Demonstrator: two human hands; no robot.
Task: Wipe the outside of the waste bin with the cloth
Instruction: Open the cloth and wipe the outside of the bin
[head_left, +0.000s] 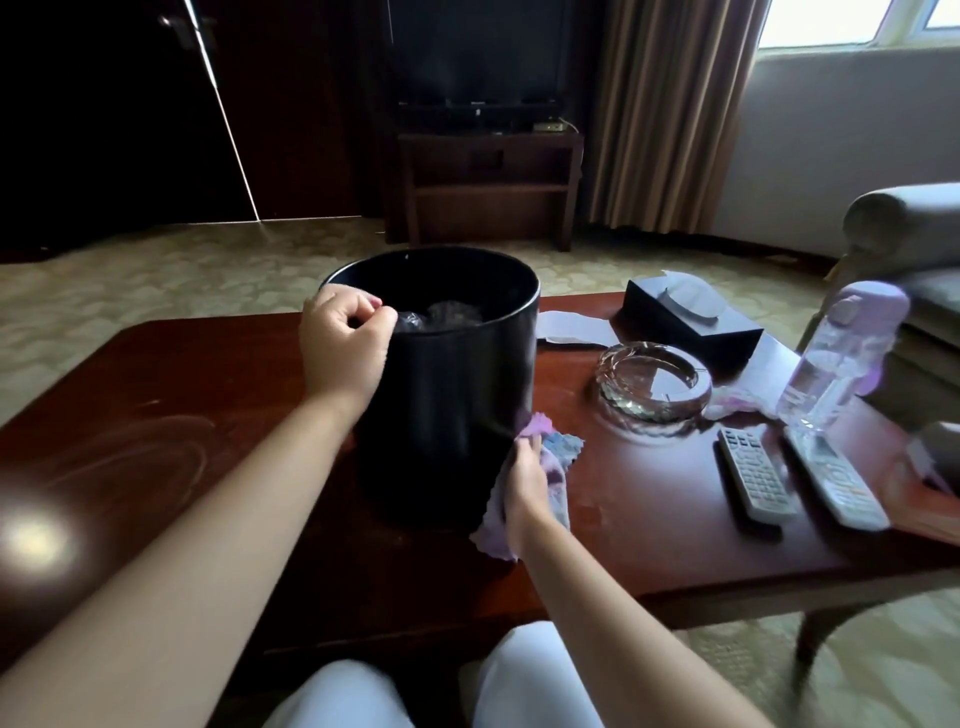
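A round black waste bin (452, 395) stands upright on the dark red wooden table (156, 415), with a crumpled dark liner inside. My left hand (340, 348) grips the bin's near left rim, fingers curled over the edge. My right hand (524, 480) presses a purple and blue cloth (553, 454) against the bin's lower right side, close to the table top. Part of the cloth hangs below my wrist.
To the right of the bin sit a glass ashtray (653, 384), a dark tissue box (691, 317), a clear bottle with a purple cap (836, 358) and two remote controls (753, 475). An armchair (914, 234) stands at the far right, a TV stand (488, 182) behind.
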